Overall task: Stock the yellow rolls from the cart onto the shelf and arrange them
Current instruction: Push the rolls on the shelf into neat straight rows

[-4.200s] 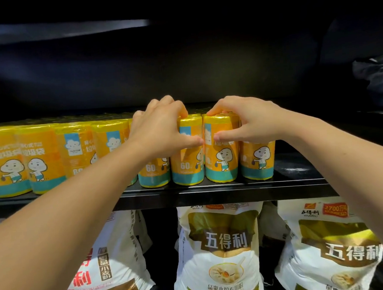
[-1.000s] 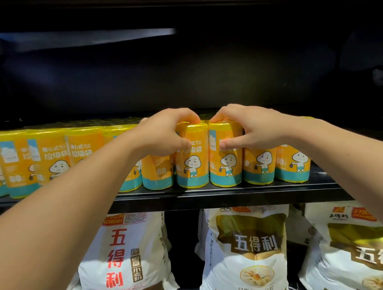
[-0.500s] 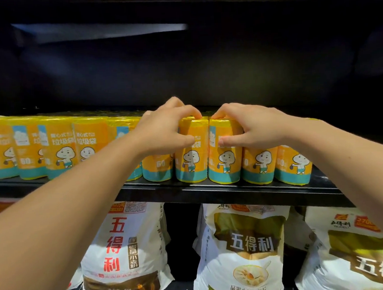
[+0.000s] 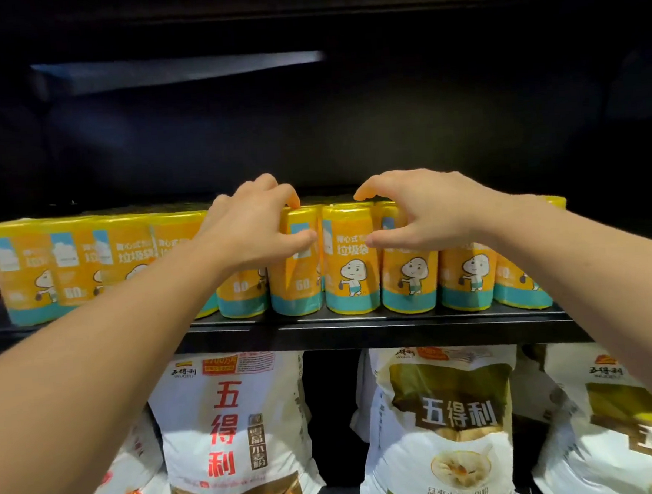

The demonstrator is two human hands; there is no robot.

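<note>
Left grip (image 4: pixel 261 228) pinches one of roughly eleven front-row yellow rolls (image 4: pixel 295 276); right grip (image 4: pixel 422 213) curled, hold unclear.

Two bare forearms show: the left forearm (image 4: pixel 112 358) lies toward 8 o'clock, the right forearm (image 4: pixel 588 263) toward 4 o'clock, both uncovered right to the picture's edge. The left grip (image 4: pixel 261 228) and the right grip (image 4: pixel 426 212) are bare too, knuckles and thumbs plainly lit.

The one head camera is facing the shelf (image 4: pixel 361 327) head-on from close up, tilting slightly down, taking in the rolls (image 4: pixel 350 260) and the sacks (image 4: pixel 233 427) beneath.
</note>
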